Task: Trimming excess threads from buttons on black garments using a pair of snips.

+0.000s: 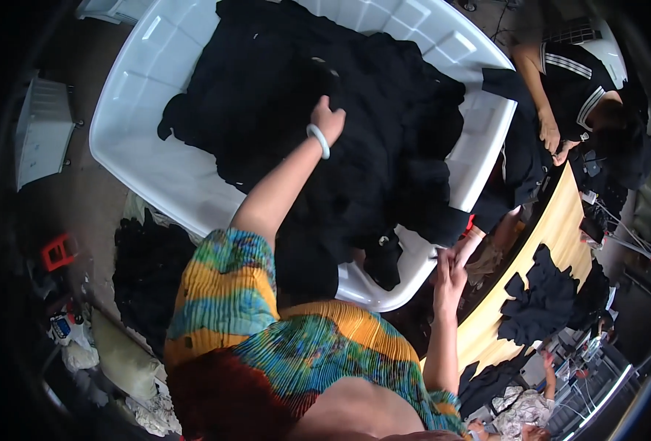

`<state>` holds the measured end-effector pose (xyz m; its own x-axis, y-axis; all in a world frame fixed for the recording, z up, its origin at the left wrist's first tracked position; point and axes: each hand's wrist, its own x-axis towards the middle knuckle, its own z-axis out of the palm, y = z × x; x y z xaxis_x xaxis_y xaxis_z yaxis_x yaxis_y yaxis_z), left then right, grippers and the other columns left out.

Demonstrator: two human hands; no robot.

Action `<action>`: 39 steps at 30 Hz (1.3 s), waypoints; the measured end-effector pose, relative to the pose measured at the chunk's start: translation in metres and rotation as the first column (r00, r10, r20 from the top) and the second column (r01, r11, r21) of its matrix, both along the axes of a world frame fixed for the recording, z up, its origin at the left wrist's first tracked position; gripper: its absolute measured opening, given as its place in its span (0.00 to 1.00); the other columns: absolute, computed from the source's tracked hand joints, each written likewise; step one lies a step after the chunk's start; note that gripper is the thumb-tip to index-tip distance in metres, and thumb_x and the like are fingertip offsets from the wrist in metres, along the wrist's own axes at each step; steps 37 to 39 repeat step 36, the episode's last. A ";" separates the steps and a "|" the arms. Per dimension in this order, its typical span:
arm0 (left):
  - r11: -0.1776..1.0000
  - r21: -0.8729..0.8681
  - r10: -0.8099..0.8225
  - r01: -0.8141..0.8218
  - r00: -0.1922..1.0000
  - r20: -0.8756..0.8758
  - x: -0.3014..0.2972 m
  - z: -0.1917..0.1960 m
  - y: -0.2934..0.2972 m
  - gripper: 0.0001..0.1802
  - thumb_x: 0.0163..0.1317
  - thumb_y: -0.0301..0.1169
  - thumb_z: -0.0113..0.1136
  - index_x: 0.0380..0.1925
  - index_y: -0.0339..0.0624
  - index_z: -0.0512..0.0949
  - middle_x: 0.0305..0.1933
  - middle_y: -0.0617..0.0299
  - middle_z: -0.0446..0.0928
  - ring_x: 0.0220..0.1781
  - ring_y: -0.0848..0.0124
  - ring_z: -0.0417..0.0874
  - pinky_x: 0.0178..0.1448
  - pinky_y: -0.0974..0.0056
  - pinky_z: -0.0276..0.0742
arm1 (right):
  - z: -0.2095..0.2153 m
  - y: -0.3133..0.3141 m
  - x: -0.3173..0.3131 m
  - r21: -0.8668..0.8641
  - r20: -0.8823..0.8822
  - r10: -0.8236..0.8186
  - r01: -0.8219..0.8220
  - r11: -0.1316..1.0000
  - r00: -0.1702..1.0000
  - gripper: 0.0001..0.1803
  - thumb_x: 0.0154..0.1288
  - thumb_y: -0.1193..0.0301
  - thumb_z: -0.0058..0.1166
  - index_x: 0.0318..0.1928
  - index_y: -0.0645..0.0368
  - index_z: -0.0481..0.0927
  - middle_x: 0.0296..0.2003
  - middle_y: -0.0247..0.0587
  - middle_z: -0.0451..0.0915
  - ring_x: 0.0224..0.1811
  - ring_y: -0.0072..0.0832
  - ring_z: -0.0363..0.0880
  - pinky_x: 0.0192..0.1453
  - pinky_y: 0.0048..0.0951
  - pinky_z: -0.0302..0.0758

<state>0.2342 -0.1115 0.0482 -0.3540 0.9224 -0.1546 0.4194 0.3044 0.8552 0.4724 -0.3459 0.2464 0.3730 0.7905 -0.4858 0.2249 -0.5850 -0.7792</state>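
Note:
A large heap of black garments (384, 110) fills much of a big white plastic tub (149, 132) in front of me. My left hand (328, 123), with a pale bangle at the wrist, reaches over the middle of the heap. Its fingers are closed on black cloth. My right hand (450, 278) is by the tub's near right corner, just below a black piece draped across the rim. Its fingers look closed, but what they hold is too small and dark to make out. A small red thing (470, 221) shows just above it.
To the right, a person in a black top (579, 77) handles dark cloth beside a wooden table (480, 327). Black pieces (542, 298) lie on that table. More dark cloth (145, 268) is on the floor at left, beyond it a red stool (59, 252) and a white bin (44, 136).

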 end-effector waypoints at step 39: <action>0.241 -0.089 -0.851 0.966 0.166 -0.499 0.060 0.132 -0.082 0.34 0.44 0.15 0.43 0.55 0.52 0.61 0.63 0.47 0.48 0.63 0.52 0.54 0.63 0.57 0.56 | 0.102 -0.080 0.017 0.196 -0.592 0.369 -0.317 0.928 0.716 0.01 0.49 0.78 0.55 0.25 0.62 0.76 0.20 0.21 0.72 0.25 0.09 0.67 0.31 0.13 0.64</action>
